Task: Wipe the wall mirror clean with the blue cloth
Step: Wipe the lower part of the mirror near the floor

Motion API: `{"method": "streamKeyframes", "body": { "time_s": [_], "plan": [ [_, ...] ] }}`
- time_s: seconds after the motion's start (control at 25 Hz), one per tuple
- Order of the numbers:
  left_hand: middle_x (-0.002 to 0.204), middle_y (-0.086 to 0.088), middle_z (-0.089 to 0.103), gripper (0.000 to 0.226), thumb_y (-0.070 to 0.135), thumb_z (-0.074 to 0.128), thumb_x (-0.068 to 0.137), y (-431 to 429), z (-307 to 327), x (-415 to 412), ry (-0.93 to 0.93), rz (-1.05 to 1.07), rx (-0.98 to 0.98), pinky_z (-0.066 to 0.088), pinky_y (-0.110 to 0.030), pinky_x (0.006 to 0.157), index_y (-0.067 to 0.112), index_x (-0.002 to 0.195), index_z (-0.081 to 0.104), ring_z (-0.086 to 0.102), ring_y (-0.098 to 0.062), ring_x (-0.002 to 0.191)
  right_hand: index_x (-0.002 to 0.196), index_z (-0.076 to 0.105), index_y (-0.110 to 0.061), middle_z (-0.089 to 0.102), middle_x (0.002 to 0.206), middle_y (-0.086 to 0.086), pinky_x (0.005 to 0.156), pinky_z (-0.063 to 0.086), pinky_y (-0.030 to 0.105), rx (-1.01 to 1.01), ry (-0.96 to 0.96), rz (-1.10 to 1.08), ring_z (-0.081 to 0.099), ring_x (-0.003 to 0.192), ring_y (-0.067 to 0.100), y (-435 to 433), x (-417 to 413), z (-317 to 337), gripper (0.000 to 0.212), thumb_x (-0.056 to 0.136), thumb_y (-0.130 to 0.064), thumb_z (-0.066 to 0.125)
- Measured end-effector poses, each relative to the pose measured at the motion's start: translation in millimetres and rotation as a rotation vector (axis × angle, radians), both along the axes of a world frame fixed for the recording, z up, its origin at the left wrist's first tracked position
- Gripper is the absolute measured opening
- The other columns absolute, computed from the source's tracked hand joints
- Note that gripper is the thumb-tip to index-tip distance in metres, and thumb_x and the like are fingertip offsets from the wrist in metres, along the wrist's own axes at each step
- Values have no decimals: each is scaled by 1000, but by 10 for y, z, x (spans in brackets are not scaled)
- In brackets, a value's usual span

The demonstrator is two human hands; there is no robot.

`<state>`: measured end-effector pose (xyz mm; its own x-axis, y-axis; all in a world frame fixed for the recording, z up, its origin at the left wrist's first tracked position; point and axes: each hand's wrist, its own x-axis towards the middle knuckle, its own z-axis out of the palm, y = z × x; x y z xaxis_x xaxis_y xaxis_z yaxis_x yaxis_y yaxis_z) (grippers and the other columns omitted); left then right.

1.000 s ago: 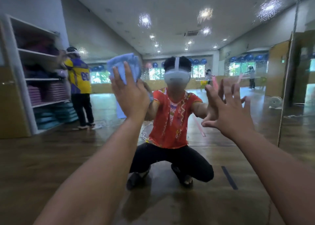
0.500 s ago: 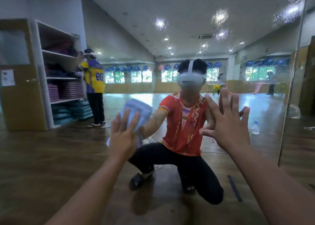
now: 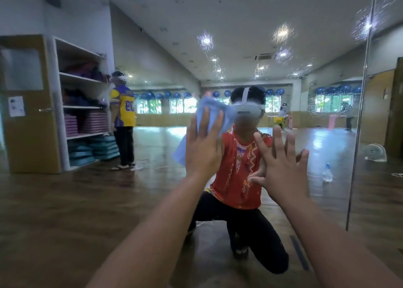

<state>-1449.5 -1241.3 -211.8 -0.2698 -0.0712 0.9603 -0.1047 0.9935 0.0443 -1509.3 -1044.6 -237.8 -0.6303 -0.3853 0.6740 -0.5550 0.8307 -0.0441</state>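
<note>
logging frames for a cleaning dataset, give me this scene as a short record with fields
surface: wall mirror, speckled with droplets in its upper part
left hand: flat, straight fingers pressing the blue cloth on the glass
right hand: fingers spread, holds nothing, appears to rest on the glass
cloth height: level with the reflected headset
seen in reflection: spray bottle on the floor, shelves of mats, person in a yellow shirt
mirror seam: vertical, right of the right hand
</note>
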Motion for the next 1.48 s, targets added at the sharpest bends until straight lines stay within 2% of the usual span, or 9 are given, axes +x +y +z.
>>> {"method": "streamKeyframes", "body": {
  "time_s": [0.12, 0.2, 0.28, 0.36, 0.52, 0.68, 1.0, 1.24, 1.48],
  "plan": [
    [165, -5, 19, 49, 27, 32, 105, -340, -895, 221, -113, 22, -178, 18, -53, 121, 29, 154, 35, 20, -40, 151, 145, -36, -50, -48, 156, -5, 119, -1, 67, 12, -9, -2, -36, 147, 29, 20, 12, 14, 129, 73, -74, 70],
    [164, -8, 24, 49, 26, 27, 106, -747, -1158, 482, -156, 122, -202, 20, -55, 119, 31, 155, 32, 23, -39, 149, 145, -35, -50, -49, 155, -5, 119, -2, 66, 11, -18, 6, -38, 145, 29, 17, 15, 18, 128, 73, -75, 68],
    [167, -7, 17, 61, 30, 32, 98, -1026, -1031, 648, -176, 235, -50, 19, -60, 118, 36, 158, 20, 16, -36, 151, 146, -34, -50, -49, 155, -6, 120, -3, 66, 4, -18, 10, -36, 147, 30, 26, 10, 9, 127, 73, -76, 66],
    [167, -8, 15, 62, 33, 33, 98, -1048, -648, 628, -143, 264, 84, 14, -62, 120, 34, 158, 20, 10, -35, 153, 148, -31, -50, -48, 156, -5, 120, -2, 66, 1, -16, 18, -31, 151, 32, 27, 15, 6, 126, 73, -75, 66],
    [167, -11, 15, 59, 30, 33, 99, -482, 99, 325, -56, 116, 133, 8, -49, 123, 27, 158, 27, 8, -38, 153, 152, -28, -49, -47, 157, -4, 119, -5, 65, 16, -30, 4, -34, 149, 33, 21, 22, 17, 126, 73, -75, 67],
    [167, -8, 13, 61, 25, 38, 99, -127, 139, 94, 11, 95, 197, 16, -50, 123, 26, 159, 26, 9, -36, 153, 153, -25, -48, -45, 158, -3, 118, -10, 63, 20, -37, 3, -34, 149, 32, 9, 28, 44, 125, 74, -73, 69],
    [167, -6, 18, 60, 34, 29, 98, -222, -51, 111, -12, 48, 68, 19, -53, 121, 28, 157, 31, 12, -36, 153, 149, -31, -51, -39, 162, -4, 120, 5, 68, -6, 7, -16, -29, 152, 31, 21, 5, -15, 131, 70, -74, 72],
    [165, -8, 23, 60, 25, 51, 98, -352, -136, 66, 24, 97, -29, 12, -54, 120, 28, 155, 35, 19, -38, 150, 157, -17, -48, -44, 159, -6, 121, 4, 66, 1, -15, -38, -27, 153, 31, 1, 18, 9, 126, 71, -73, 73],
    [161, -11, 32, 60, 27, 52, 93, -382, -117, 102, 68, 100, -66, 11, -52, 120, 25, 153, 41, 26, -36, 145, 155, -16, -49, -45, 157, -7, 122, -1, 62, -5, -12, -45, -29, 152, 28, -10, 22, -9, 123, 72, -73, 71]
  ]
}}
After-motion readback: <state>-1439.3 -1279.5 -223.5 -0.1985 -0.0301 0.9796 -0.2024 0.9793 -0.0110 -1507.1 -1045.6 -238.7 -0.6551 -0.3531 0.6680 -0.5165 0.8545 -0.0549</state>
